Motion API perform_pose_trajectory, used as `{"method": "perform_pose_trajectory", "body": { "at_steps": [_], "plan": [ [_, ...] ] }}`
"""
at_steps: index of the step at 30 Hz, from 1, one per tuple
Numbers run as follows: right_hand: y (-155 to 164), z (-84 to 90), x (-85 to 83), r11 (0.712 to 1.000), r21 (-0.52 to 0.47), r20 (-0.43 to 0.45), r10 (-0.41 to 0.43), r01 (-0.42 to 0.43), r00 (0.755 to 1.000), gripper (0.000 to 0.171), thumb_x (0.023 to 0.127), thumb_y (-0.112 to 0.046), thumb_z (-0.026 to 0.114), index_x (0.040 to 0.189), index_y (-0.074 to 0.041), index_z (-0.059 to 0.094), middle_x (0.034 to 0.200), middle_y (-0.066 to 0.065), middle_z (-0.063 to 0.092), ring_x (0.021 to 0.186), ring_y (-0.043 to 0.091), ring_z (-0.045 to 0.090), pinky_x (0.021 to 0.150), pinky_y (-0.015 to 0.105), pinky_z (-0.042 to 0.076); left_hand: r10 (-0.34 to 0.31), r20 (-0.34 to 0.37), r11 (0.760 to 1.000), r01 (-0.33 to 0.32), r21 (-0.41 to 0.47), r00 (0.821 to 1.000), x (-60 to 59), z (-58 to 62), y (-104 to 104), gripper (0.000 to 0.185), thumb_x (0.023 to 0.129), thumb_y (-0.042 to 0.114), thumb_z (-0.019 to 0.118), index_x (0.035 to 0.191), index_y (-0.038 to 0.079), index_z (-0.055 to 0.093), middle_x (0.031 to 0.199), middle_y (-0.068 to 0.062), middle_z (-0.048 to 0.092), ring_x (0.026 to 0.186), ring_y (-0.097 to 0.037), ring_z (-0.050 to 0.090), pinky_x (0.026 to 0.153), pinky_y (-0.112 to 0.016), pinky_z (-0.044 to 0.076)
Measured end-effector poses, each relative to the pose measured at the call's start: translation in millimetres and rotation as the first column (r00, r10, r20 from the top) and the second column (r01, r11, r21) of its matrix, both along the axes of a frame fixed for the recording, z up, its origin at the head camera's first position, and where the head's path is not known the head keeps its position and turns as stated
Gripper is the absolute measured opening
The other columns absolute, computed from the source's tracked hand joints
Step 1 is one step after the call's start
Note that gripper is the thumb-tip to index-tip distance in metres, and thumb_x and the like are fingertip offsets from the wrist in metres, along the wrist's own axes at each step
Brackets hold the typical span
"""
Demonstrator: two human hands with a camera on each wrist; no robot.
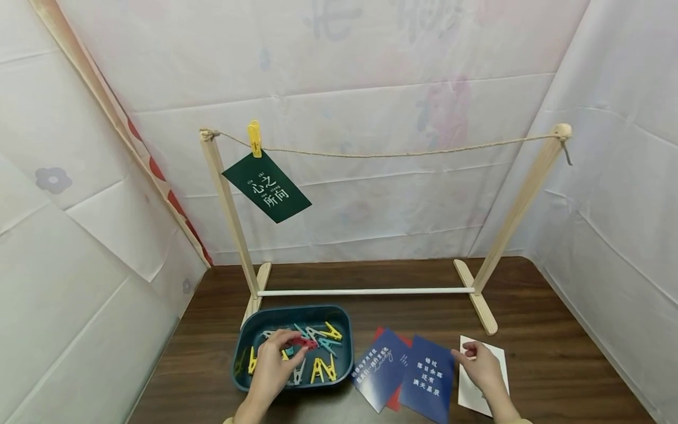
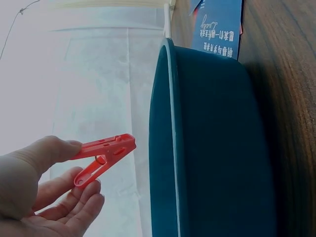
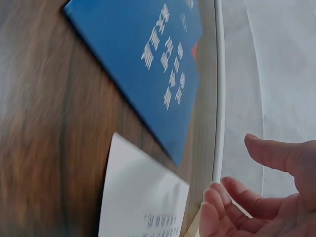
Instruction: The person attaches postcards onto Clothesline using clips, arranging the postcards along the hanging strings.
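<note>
My left hand (image 1: 275, 362) is over the teal tray (image 1: 241, 347) and pinches a red clothespin (image 1: 303, 342) between thumb and fingers; the left wrist view shows the red clothespin (image 2: 103, 157) clear of the tray wall (image 2: 207, 148). Several yellow, teal and grey pegs lie in the tray. My right hand (image 1: 479, 365) hovers over a white card (image 1: 500, 359), fingers loosely curled and holding nothing, its fingertips (image 3: 217, 197) near the white card (image 3: 143, 197). Two blue cards (image 1: 429, 377) lie between the hands, over a red one.
A wooden frame (image 1: 228, 206) with a twine line (image 1: 402, 154) stands behind on the dark wood table (image 1: 556, 353). A yellow peg (image 1: 255, 138) clips a green card (image 1: 266, 186) to the line at its left end. White sheeting surrounds the table.
</note>
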State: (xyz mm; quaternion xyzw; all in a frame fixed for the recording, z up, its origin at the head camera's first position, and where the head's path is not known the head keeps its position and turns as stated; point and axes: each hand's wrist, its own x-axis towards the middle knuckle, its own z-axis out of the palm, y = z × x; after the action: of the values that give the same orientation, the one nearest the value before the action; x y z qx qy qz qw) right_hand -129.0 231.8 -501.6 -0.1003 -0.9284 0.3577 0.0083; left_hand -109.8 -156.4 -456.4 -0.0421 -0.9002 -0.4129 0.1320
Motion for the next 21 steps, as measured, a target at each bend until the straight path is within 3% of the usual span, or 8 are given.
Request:
{"method": "perform_pose_trajectory", "body": {
  "at_steps": [8, 13, 17, 21],
  "plan": [
    [18, 1.0, 7.8, 0.995, 0.091, 0.001, -0.039, 0.038, 0.999, 0.052, 0.077, -0.019, 0.063, 0.105, 0.021, 0.044, 0.095, 0.036, 0.05, 0.092, 0.048, 0.046, 0.078, 0.053, 0.037, -0.003, 0.008, 1.0, 0.003, 0.006, 1.0, 1.1, 0.0, -1, 0.02, 0.07, 0.007, 0.073, 0.09, 0.004, 0.067, 0.083, -0.001, 0.058, 0.078, -0.019, 0.058, 0.066, -0.025, 0.05],
    [26, -0.8, 11.1, 0.992, 0.086, 0.065, -0.101, 0.096, 0.993, 0.06, 0.078, -0.02, 0.062, 0.111, 0.023, 0.036, 0.105, 0.043, 0.038, 0.101, 0.054, 0.033, 0.085, 0.059, 0.028, 0.0, 0.009, 1.0, 0.001, -0.007, 1.0, 1.5, -0.9, 0, 0.021, 0.07, 0.009, 0.074, 0.089, 0.005, 0.067, 0.084, -0.001, 0.058, 0.078, -0.017, 0.058, 0.066, -0.025, 0.05],
    [29, -2.9, 13.3, 0.981, 0.054, 0.151, -0.193, 0.187, 0.969, 0.073, 0.077, -0.026, 0.065, 0.115, 0.023, 0.028, 0.109, 0.045, 0.025, 0.102, 0.059, 0.024, 0.082, 0.064, 0.028, -0.008, 0.013, 1.0, 0.008, -0.009, 1.0, 2.2, -1.1, 0, 0.021, 0.07, 0.011, 0.074, 0.09, 0.005, 0.067, 0.086, -0.002, 0.058, 0.078, -0.018, 0.058, 0.067, -0.026, 0.05],
    [31, -3.9, 15.0, 0.968, 0.064, 0.182, -0.251, 0.243, 0.951, 0.081, 0.072, -0.027, 0.07, 0.116, 0.024, 0.025, 0.104, 0.042, 0.024, 0.098, 0.058, 0.025, 0.075, 0.064, 0.031, -0.011, 0.018, 1.0, 0.011, -0.001, 1.0, 2.9, -1.1, 0, 0.021, 0.071, 0.01, 0.074, 0.09, 0.005, 0.067, 0.085, -0.001, 0.058, 0.077, -0.019, 0.058, 0.067, -0.026, 0.05]
  ]
}}
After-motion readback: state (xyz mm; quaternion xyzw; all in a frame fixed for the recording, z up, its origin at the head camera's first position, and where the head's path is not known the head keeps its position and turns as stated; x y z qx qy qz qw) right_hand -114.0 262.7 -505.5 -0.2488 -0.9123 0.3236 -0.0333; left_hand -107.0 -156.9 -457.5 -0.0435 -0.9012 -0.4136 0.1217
